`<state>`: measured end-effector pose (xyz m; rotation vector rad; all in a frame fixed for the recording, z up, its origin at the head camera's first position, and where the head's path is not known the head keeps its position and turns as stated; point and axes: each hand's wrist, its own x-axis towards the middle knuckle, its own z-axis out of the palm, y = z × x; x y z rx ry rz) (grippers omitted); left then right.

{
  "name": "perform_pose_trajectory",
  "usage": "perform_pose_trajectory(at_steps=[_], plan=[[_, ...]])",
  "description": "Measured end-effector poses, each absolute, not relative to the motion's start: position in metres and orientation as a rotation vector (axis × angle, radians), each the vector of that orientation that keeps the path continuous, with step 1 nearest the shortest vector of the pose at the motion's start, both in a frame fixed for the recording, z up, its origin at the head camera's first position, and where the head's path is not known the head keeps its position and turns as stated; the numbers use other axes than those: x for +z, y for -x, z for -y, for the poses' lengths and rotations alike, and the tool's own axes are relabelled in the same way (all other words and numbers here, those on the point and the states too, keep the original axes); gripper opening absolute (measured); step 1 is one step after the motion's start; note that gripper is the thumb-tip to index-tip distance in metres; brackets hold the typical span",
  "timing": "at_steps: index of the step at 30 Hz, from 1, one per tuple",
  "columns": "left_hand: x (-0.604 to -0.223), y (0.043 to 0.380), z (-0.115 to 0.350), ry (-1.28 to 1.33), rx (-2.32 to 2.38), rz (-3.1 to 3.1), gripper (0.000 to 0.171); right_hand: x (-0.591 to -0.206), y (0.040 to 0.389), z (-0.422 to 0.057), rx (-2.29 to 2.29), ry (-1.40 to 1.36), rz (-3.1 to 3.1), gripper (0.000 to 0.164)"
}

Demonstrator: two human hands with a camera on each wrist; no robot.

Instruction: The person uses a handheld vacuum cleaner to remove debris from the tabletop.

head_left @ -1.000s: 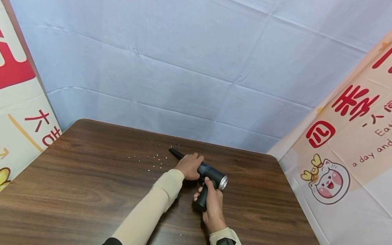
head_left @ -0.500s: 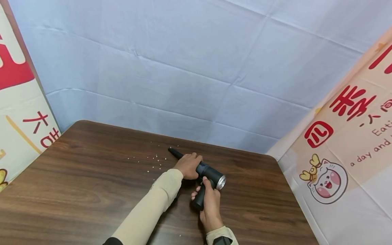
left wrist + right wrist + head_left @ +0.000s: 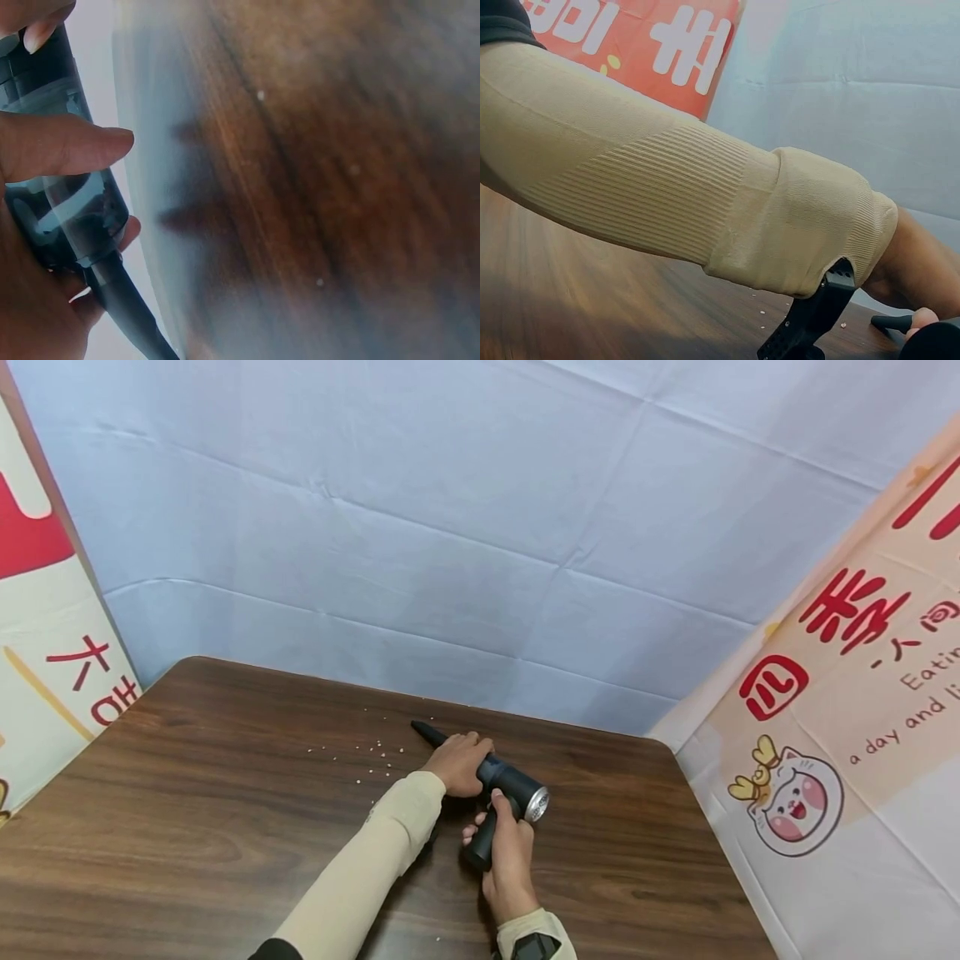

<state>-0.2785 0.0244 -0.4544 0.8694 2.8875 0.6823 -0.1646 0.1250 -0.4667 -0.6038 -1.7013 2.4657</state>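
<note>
A black handheld vacuum (image 3: 512, 779) with a long narrow nozzle (image 3: 427, 732) lies low over the brown wooden table, its nozzle pointing to the far left. My left hand (image 3: 459, 765) wraps round the front of its body from above. In the left wrist view, the thumb crosses a see-through chamber (image 3: 71, 206) just behind the nozzle. My right hand (image 3: 512, 853) grips the handle (image 3: 482, 842), thumb up near the body. Pale crumbs (image 3: 381, 754) are scattered left of the nozzle. In the right wrist view, the left sleeve (image 3: 802, 217) hides most of the work.
The wooden table (image 3: 187, 793) has rounded far corners. A pale cloth backdrop (image 3: 420, 527) hangs behind its far edge, with printed banners (image 3: 795, 777) on both sides. One lone crumb (image 3: 438, 939) lies near the front.
The head view has shifted slightly. Both hands keep their hold on the vacuum, whose nozzle has moved slightly right relative to the crumbs.
</note>
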Motion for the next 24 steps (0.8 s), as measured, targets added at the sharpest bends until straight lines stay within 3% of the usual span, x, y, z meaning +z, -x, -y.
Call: perform_pose_trajectory(at_steps=[24], plan=[[-0.459,0.288,-0.039,-0.922,0.671,-2.861,0.048,-0.469,0.165,-0.127,2.394,0.645,1.656,0.051]])
